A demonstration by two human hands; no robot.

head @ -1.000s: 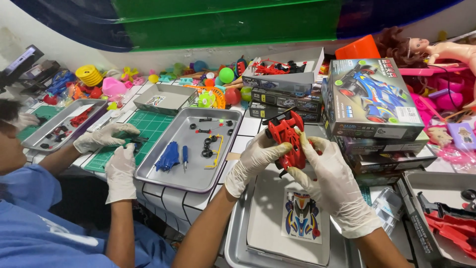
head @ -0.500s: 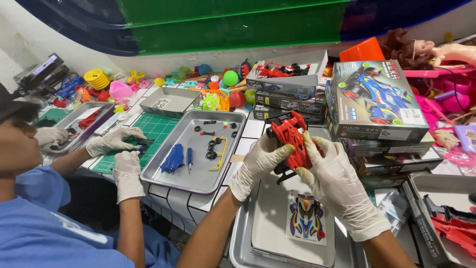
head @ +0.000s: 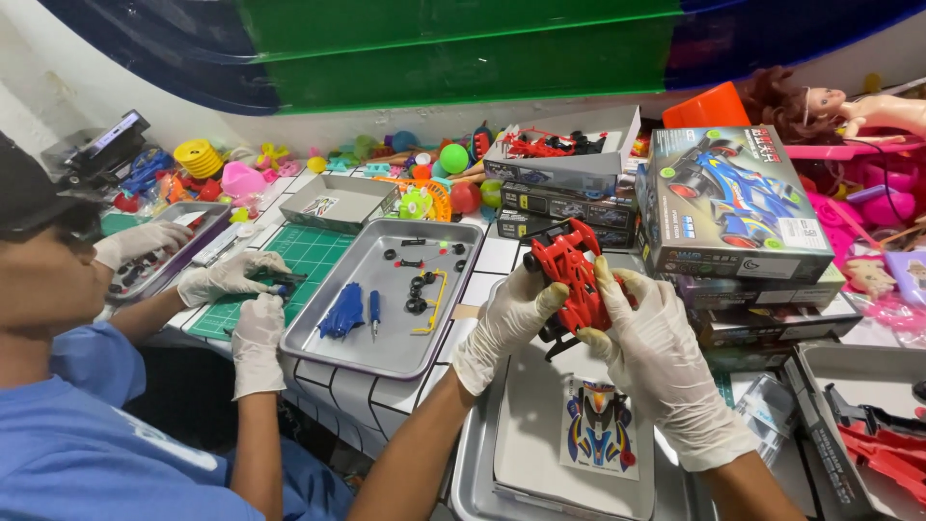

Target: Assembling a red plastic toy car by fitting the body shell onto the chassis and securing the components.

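Both my hands wear white gloves and hold a red toy race car body (head: pixel 571 273) above a metal tray (head: pixel 475 463). My left hand (head: pixel 509 318) grips its left side with the thumb up against the shell. My right hand (head: pixel 656 357) cups it from the right, fingers along the top. A black part hangs below the car. Under it, on a white sheet (head: pixel 531 434) in the tray, lies a colourful car-shaped sticker sheet (head: pixel 600 439).
A co-worker in blue at left works with gloved hands (head: pixel 231 280) over a green cutting mat (head: pixel 299 256). A second metal tray (head: pixel 386 347) holds blue parts, wheels and a yellow piece. Stacked toy car boxes (head: pixel 733 207) stand right; loose toys line the back wall.
The camera view has shifted slightly and the co-worker's head has come further into view at left. My hands still hold the red car; it has turned a little.
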